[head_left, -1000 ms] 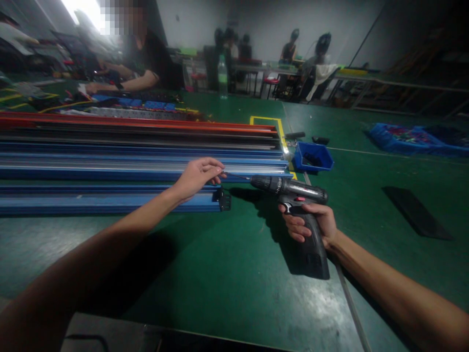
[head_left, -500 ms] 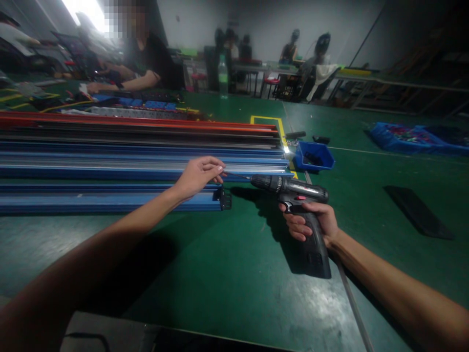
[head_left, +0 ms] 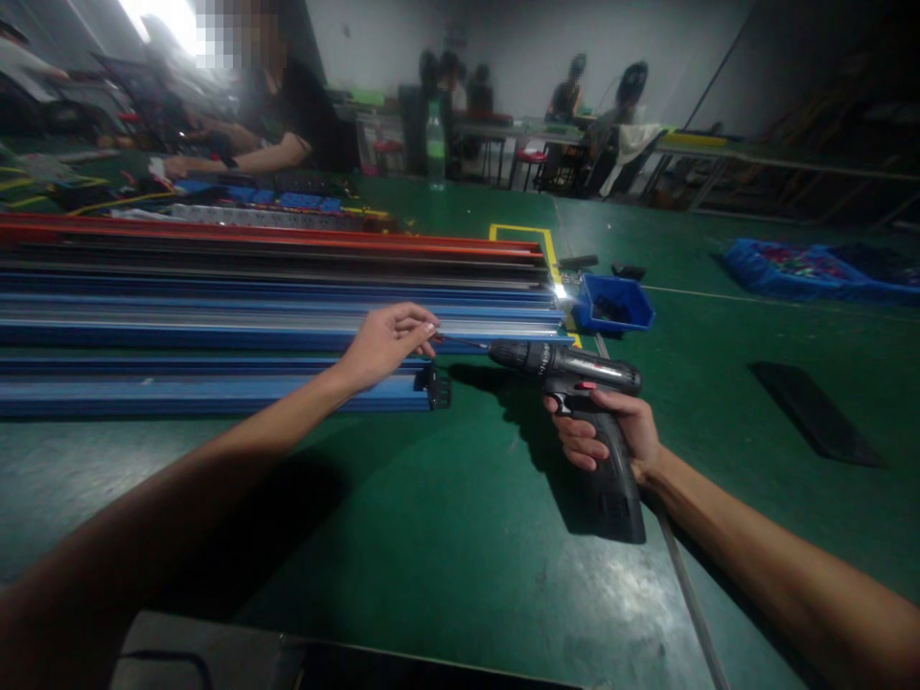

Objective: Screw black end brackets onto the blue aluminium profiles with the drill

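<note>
My right hand (head_left: 608, 431) grips the handle of a black cordless drill (head_left: 567, 369), which points left with its forefinger side near the trigger. A long thin bit (head_left: 466, 342) runs from the chuck to the fingertips of my left hand (head_left: 394, 340). Thumb and fingers of that hand are pinched at the bit's tip; whatever small piece is between them is too small to make out. Just below it lies a blue metal profile (head_left: 216, 388) with a black end cap (head_left: 439, 386) on its right end.
More long profiles, blue (head_left: 287, 311) and orange (head_left: 359, 238), lie behind my left hand. A blue bin (head_left: 614, 305) with small dark parts stands past the drill. To the right are a black flat piece (head_left: 812, 412) and blue trays (head_left: 791, 264). Across the table a person (head_left: 287, 125) sits working.
Both hands and the drill keep almost the same pose. The whole view has shifted very slightly, with everything a little further left and up.
</note>
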`<state>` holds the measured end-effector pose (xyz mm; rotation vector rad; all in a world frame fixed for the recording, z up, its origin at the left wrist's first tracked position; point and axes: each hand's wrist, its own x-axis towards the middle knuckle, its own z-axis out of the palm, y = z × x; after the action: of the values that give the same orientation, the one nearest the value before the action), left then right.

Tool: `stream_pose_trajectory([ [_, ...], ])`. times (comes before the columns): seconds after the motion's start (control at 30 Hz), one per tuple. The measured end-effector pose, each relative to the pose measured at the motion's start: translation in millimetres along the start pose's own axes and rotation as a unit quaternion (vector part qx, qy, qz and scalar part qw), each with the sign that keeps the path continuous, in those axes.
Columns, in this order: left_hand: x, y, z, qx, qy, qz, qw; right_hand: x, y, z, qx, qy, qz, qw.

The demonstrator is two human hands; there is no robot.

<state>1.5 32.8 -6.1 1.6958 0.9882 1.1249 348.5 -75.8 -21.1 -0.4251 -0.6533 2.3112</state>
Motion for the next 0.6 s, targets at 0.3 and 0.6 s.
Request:
stream_pose_trajectory([
  [0.3, -1.8, -2.3, -1.5, 0.017, -0.015, 0.02, 1.0, 0.3, 0.6, 0.5, -0.001, 0.008, -0.003, 1.0],
  [0.6, -2.2, -3.1, -2.6, 0.025, -0.026, 0.016, 0.999, 0.6, 0.5, 1.8, -0.008, 0.03, 0.001, 1.0],
])
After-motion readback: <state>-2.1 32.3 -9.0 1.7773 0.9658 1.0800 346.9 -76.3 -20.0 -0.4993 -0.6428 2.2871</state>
